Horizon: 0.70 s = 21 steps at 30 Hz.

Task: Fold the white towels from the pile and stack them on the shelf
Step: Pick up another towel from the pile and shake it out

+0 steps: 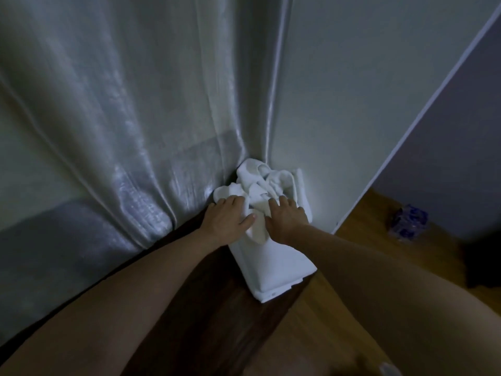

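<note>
Dark shelf against the curtain carries folded towels near me. At the far pile, I see my left hand and right hand both gripping one loose towel, presumably to lift it clear.

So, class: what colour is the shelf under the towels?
Dark brown wood shelf, seen in the head view.
</note>
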{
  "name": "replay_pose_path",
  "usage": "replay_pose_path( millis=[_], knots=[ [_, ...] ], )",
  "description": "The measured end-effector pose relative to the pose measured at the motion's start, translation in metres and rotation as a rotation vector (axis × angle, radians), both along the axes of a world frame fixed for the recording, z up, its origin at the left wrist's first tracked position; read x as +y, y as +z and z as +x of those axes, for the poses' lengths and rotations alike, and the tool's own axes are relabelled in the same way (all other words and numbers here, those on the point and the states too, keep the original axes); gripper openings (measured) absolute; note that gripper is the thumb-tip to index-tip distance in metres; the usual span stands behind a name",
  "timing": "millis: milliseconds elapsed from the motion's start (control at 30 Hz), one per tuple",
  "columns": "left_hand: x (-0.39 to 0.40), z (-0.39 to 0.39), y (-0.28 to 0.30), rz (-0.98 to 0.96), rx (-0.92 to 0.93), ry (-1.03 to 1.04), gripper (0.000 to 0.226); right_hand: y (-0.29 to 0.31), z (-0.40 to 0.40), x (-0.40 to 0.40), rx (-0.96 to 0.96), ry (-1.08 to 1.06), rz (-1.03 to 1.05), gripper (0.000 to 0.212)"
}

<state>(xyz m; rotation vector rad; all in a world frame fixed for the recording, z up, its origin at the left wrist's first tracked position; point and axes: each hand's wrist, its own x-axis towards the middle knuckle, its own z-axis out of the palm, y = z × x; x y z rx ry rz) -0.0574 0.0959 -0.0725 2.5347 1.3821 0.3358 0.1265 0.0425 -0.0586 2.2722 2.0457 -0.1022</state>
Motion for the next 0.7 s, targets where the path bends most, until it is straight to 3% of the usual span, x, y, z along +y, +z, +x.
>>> replay_pose_path(
  millis=[267,400,700],
  knots=[
    [0.03,0.041,-0.014,-0.046,-0.031,0.071,0.056,-0.027,0.04,0.052,0.144,0.016,0.052,0.044],
    [0.038,0.051,-0.018,-0.009,-0.036,0.147,0.03,-0.038,0.059,0.074,0.193,0.093,0.007,0.042],
    [0.039,0.066,0.013,-0.058,-0.447,0.444,0.009,-0.049,0.081,0.098,0.269,0.201,0.003,0.033]
  ],
)
